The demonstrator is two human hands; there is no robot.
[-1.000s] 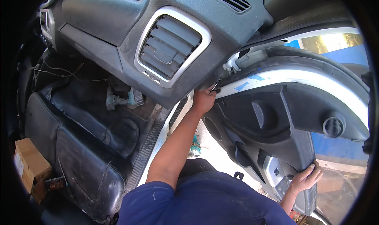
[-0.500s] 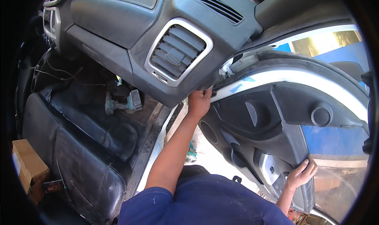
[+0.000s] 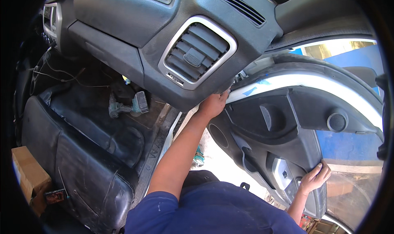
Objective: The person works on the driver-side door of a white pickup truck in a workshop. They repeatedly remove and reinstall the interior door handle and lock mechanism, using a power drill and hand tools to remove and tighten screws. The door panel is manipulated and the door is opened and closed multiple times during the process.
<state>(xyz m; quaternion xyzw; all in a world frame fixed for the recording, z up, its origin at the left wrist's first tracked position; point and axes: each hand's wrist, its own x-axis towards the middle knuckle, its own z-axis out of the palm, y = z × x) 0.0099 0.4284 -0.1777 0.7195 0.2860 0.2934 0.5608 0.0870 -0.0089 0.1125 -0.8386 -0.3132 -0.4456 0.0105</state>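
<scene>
Car door (image 3: 262,129) stands open at the person's right, its edge grasped by the right hand (image 3: 314,180); the left hand (image 3: 213,106) is at its front end, and what it holds I cannot tell. Below lies bright, pale ground (image 3: 215,166), and to the left a creased black seat (image 3: 96,180), then the dark car floor (image 3: 141,120) where a cordless drill (image 3: 120,108) lies. Beyond the door glass (image 3: 355,189), a blue surface (image 3: 340,147) shows.

Bright daylight, dark fisheye edges
</scene>
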